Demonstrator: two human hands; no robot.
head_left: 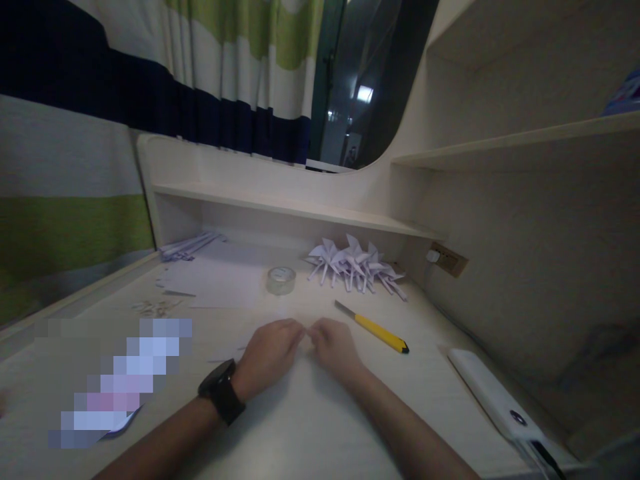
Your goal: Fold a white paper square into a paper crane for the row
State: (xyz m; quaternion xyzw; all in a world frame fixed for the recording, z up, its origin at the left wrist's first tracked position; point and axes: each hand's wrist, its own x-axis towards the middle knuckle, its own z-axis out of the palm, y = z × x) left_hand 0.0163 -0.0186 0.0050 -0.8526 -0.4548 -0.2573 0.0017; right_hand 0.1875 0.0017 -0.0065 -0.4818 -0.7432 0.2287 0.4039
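My left hand (267,353), with a black watch on its wrist, and my right hand (335,347) rest side by side on the pale desk (310,427). Their fingertips meet over a small white piece of paper (306,331) that is mostly hidden; both hands pinch it. A yellow utility knife (373,326) lies just right of my right hand. A roll of clear tape (281,280) stands beyond my hands. A pile of folded white paper shapes (357,265) lies at the back of the desk.
White paper sheets (220,277) and paper strips (187,245) lie at the back left, small scraps (155,307) nearer. A white power bank (500,400) lies at the right. A low shelf (280,207) and a wall socket (447,259) stand behind. A blurred patch covers the left.
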